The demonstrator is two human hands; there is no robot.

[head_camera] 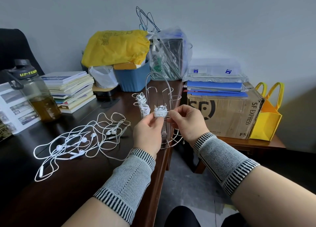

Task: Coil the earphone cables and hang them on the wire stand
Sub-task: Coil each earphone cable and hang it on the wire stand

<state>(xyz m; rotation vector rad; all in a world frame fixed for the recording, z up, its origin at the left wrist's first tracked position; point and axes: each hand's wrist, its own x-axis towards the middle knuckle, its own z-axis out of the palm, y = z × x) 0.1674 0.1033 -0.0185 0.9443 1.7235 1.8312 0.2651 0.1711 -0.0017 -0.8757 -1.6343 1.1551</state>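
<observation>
- Landmark: wire stand [168,96], chrome, upright near the right edge of the dark wooden counter [95,168]; arched twisted-wire handle on top, several upright wire loops, ring base.
- Left hand [148,134]: in front of the stand, fingers curled, pinching the lower left side of a coiled earphone bundle [160,112].
- Right hand [187,122]: just right of the bundle, thumb and forefinger pinched on a short cable end that sticks out from the bundle's right side.
- Coiled earphone bundle: white, tightly wound, held between both hands directly in front of the stand's middle loops. Whether it touches the stand wire: cannot tell.
- Two hung coils [143,102]: white, on the stand's left-side loops, one above the other.
- Loose earphones [80,138]: several white sets, tangled, lying flat on the counter, left of the stand; buds and inline remotes visible among the loops.
- Both forearms wear grey knit wrist sleeves [130,177] with black-striped cuffs.
- Behind the stand: blue bin [131,79] with a yellow bag [116,47] on top; clear plastic bag [169,57] beside it.
- Far left of the stand: stack of books [71,88], dark-capped bottle [35,93] holding amber liquid.
- Right of the stand, on a lower side table: cardboard box [224,114] marked SF EXPRESS, blue folders [215,87] stacked on it, yellow tote [268,117] touching its right side.
</observation>
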